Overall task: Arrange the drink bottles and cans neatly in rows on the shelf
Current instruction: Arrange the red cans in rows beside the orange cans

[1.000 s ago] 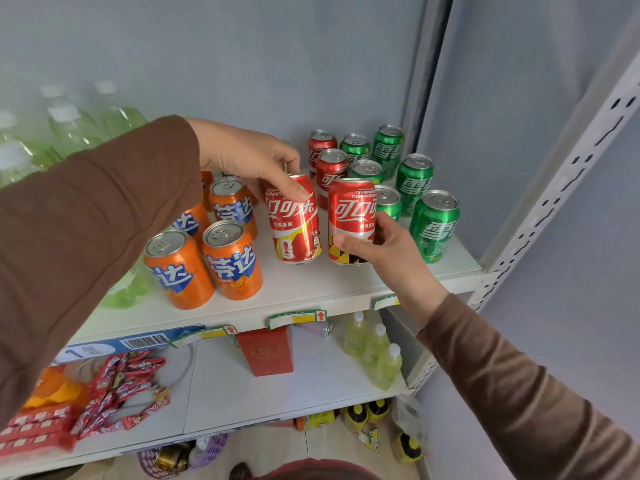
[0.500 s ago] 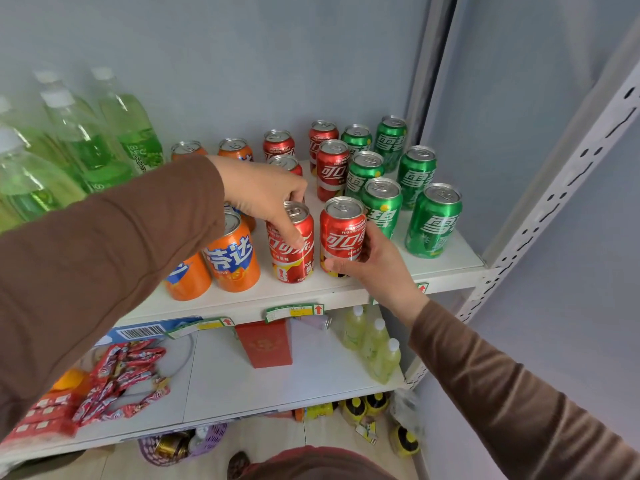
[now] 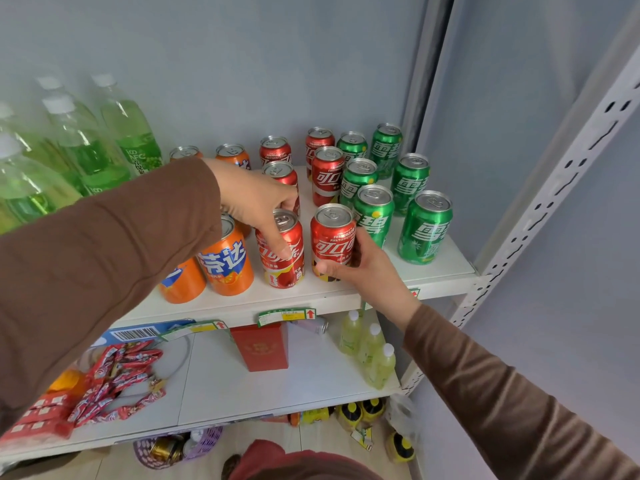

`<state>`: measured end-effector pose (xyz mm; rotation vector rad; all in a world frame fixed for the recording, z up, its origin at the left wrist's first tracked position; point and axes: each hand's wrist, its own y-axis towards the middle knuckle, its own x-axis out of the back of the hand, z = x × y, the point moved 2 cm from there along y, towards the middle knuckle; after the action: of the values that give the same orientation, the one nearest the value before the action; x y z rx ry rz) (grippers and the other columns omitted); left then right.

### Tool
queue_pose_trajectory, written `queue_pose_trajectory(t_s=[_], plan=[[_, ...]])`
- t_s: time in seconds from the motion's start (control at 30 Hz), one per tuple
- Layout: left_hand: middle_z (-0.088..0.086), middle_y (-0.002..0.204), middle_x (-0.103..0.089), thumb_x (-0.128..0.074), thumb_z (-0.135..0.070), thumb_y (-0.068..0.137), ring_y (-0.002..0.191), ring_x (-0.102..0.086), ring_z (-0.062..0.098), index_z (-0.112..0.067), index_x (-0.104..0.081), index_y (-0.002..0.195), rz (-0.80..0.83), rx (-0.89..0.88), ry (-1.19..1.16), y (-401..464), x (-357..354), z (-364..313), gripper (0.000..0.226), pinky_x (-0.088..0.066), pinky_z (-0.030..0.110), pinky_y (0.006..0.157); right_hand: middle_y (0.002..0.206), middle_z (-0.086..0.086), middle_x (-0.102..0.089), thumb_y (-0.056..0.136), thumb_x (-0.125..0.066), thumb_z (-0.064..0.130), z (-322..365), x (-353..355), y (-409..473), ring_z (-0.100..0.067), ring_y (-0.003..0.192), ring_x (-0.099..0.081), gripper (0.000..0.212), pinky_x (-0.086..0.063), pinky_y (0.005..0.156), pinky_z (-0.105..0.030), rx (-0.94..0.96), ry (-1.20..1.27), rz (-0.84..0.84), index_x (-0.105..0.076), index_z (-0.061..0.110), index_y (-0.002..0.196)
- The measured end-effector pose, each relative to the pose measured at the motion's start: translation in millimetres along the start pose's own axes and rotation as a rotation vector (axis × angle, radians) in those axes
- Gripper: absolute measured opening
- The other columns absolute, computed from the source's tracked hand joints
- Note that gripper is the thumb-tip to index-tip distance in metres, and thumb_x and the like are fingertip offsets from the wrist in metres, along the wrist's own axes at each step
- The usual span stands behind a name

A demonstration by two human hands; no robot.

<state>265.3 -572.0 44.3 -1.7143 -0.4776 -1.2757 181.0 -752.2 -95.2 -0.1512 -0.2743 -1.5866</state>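
On the white upper shelf (image 3: 346, 296) stand rows of cans. My left hand (image 3: 256, 206) grips a red cola can (image 3: 282, 251) from above at the front. My right hand (image 3: 360, 268) grips a second red cola can (image 3: 332, 242) just to its right, thumb across its lower front. Behind them stand more red cans (image 3: 327, 174). Green soda cans (image 3: 426, 226) fill two rows at the right. Orange soda cans (image 3: 225, 259) stand at the left front, partly hidden by my left sleeve. Green drink bottles (image 3: 86, 147) stand at the far left.
A white perforated upright (image 3: 554, 188) frames the shelf's right side, with a grey wall behind. The lower shelf (image 3: 304, 372) holds a red box (image 3: 261, 346), small pale bottles (image 3: 372, 355) and red snack packets (image 3: 117, 379). Yellow-capped bottles and a purple basket sit on the floor.
Both hands have set their red cans upright at the shelf front, side by side. The view has tilted up, showing the bottles and back cans.
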Motion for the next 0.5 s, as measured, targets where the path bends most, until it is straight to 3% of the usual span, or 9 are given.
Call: queue_pose_trajectory(t_s=[0.1, 0.2, 0.27, 0.33, 0.4, 0.47, 0.5], plan=[[-0.006, 0.117, -0.065, -0.07, -0.076, 0.048, 0.099, -0.064, 0.013, -0.027, -0.053, 0.126, 0.05, -0.014, -0.046, -8.7, 10.1, 4.5, 0.093, -0.054, 0.032, 0.086, 0.132, 0.008, -0.069, 0.083, -0.079, 0.05, 17.2, 11.9, -8.7, -0.006, 0.121, -0.065, 0.069, -0.051, 0.108, -0.038, 0.026, 0.09, -0.009, -0.055, 0.022, 0.141], [-0.005, 0.123, -0.062, -0.066, -0.069, 0.057, 0.104, -0.063, 0.011, -0.025, -0.054, 0.131, -0.025, -0.039, -0.125, -14.3, 22.4, 10.9, 0.087, -0.052, 0.03, 0.092, 0.134, 0.01, -0.066, 0.095, -0.058, 0.048, 46.5, 27.1, -14.2, 0.002, 0.123, -0.062, 0.055, -0.05, 0.104, -0.023, 0.139, 0.055, -0.118, -0.058, 0.019, 0.142], [-0.006, 0.125, -0.063, -0.066, -0.066, 0.063, 0.108, -0.063, 0.011, -0.028, -0.057, 0.127, -0.106, -0.065, -0.153, -15.9, 31.6, 15.1, 0.076, -0.051, 0.035, 0.099, 0.132, 0.011, -0.067, 0.104, -0.052, 0.044, 65.6, 34.4, -9.2, -0.001, 0.124, -0.062, 0.037, -0.05, 0.105, -0.027, 0.225, 0.026, -0.174, -0.061, 0.027, 0.135], [-0.007, 0.127, -0.062, -0.069, -0.061, 0.073, 0.114, -0.061, 0.012, -0.029, -0.058, 0.128, -0.165, -0.082, -0.155, -13.7, 40.4, 21.6, 0.065, -0.048, 0.041, 0.105, 0.134, 0.009, -0.067, 0.106, -0.051, 0.039, 81.2, 38.9, 3.3, -0.003, 0.126, -0.061, 0.031, -0.05, 0.107, -0.032, 0.252, 0.024, -0.182, -0.06, 0.032, 0.134], [-0.006, 0.134, -0.059, -0.072, -0.053, 0.082, 0.121, -0.056, 0.013, -0.029, -0.054, 0.135, -0.204, -0.086, -0.14, -7.6, 48.0, 29.5, 0.061, -0.045, 0.042, 0.108, 0.134, 0.011, -0.065, 0.106, -0.053, 0.035, 97.5, 41.7, 19.3, 0.004, 0.121, -0.06, 0.031, -0.05, 0.103, -0.024, 0.218, 0.0, -0.143, -0.059, 0.029, 0.136], [-0.004, 0.141, -0.055, -0.073, -0.05, 0.084, 0.126, -0.052, 0.015, -0.028, -0.049, 0.141, -0.223, -0.093, -0.126, 0.7, 55.0, 37.6, 0.066, -0.043, 0.038, 0.108, 0.133, 0.012, -0.065, 0.103, -0.059, 0.029, 111.7, 44.7, 40.4, 0.007, 0.117, -0.061, 0.037, -0.05, 0.102, -0.019, 0.174, -0.074, -0.096, -0.058, 0.023, 0.139], [-0.004, 0.142, -0.054, -0.074, -0.048, 0.083, 0.127, -0.051, 0.015, -0.027, -0.047, 0.143, -0.224, -0.097, -0.124, 4.8, 58.3, 41.1, 0.069, -0.042, 0.035, 0.106, 0.136, 0.008, -0.064, 0.101, -0.064, 0.027, 117.7, 47.1, 52.7, 0.001, 0.122, -0.06, 0.044, -0.049, 0.107, -0.025, 0.156, -0.135, -0.085, -0.055, 0.019, 0.143]])
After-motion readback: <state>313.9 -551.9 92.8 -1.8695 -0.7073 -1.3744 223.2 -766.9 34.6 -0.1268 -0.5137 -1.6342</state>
